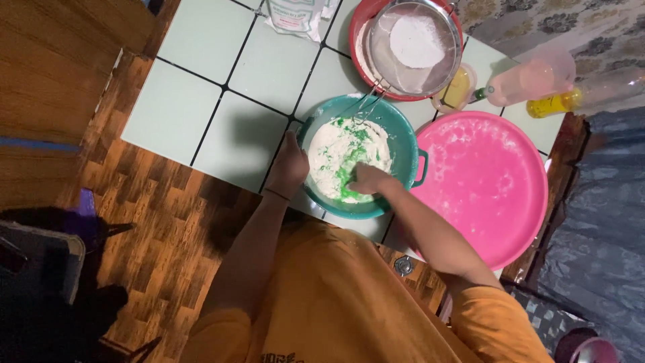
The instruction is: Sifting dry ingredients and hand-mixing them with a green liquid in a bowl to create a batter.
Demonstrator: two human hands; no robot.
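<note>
Both arms reach forward from short orange sleeves, bare from above the elbow down; the left arm runs nearly straight up the view, a thin dark band around its wrist; the left hand (290,163) lies palm-down with fingers curled over and the thumb side turned inward — knuckles up, back of the hand toward the camera; the right arm comes in from the lower right, bent at the elbow, forearm slanting up and to the left; the right hand (366,179) is bunched into a loose fist, fingers tucked under and out of sight — the two hands near each other, not touching.
</note>
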